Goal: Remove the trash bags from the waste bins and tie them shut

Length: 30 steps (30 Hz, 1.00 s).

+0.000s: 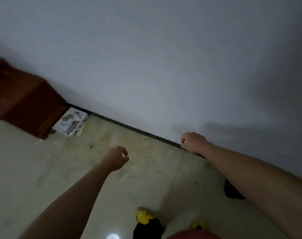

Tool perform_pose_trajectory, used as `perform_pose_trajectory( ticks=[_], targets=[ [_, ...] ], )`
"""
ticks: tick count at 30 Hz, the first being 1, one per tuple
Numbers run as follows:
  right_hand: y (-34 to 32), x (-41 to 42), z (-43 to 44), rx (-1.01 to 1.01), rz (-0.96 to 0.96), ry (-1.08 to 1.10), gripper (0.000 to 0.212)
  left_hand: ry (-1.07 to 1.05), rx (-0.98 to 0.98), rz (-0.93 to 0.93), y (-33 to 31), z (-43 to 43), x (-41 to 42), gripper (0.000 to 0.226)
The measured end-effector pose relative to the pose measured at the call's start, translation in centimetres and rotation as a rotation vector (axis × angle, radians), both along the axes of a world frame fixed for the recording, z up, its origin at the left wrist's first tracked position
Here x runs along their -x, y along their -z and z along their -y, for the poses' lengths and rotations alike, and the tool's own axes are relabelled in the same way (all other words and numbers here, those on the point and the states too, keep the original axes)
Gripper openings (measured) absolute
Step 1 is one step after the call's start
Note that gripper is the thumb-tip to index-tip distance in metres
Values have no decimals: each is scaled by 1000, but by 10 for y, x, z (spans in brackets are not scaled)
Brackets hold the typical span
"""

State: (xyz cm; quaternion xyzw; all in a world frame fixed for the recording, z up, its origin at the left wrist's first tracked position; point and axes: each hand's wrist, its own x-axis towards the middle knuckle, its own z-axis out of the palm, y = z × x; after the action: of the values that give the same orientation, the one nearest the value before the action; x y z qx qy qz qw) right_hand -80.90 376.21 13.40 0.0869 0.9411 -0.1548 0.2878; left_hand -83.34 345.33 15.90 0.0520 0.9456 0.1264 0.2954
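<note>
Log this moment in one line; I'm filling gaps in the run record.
left hand: empty, loosely curled | right hand: empty, loosely curled | bins, bags: none clearly seen | wooden cabinet: far left

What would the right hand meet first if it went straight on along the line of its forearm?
Probably the grey wall, close to the dark baseboard at its foot. Nothing shows between the right hand and that wall, though the depth is unclear in this one view.
</note>
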Motion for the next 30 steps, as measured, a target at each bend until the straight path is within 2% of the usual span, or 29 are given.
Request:
perform_pose_trajectory(
  ticks=[5,10,14,21,30],
  targets=[
    [-29,87,184,21,-15,-321,27,-219,26,17,-29,170,-1,32],
    [-69,130,364,40,-96,-671,28,-535,7,-45,-50,307,-16,30],
    [-86,151,471,37,-131,-853,29,-732,-41,-41,-52,378,-40,30],
    [-69,178,688,-21,-92,-1222,34,-1058,-44,47,-49,531,-85,33],
    [-74,172,978,15,-197,-1655,34,-1549,-46,-83,-64,694,-138,28]
  ],
)
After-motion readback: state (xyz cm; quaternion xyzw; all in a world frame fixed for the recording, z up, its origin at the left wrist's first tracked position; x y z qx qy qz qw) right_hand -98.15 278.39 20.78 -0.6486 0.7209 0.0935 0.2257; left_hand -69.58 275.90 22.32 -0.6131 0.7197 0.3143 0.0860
